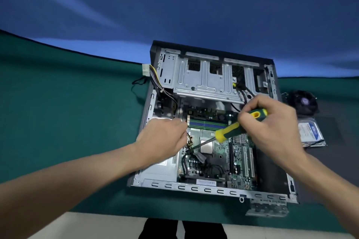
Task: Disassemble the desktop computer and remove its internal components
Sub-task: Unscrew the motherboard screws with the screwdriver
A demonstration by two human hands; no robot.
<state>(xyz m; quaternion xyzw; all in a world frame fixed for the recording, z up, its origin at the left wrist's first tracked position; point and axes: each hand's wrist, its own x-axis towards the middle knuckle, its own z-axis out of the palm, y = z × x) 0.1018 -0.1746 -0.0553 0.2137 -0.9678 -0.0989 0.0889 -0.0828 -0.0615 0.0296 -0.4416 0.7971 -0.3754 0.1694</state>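
Note:
The open desktop case point(194, 188) lies flat on the green table, its motherboard point(239, 169) exposed with the bare processor point(206, 147) in the middle. My right hand point(272, 122) grips a yellow-and-green screwdriver point(233, 129) whose shaft slants down-left, the tip at a cable connector point(189, 144) on the board's left edge. My left hand point(163, 139) rests over the case's left side, fingers curled at that same connector; whether it pinches the wires is hidden. Memory sticks point(207, 123) sit between both hands.
A silver drive cage point(202, 81) fills the case's far half. A white power plug with coloured wires point(145, 70) hangs over the far left wall. Right of the case lie a cooler fan point(305, 103) and a hard drive point(309, 132). A metal bracket point(268, 208) sits at the near right.

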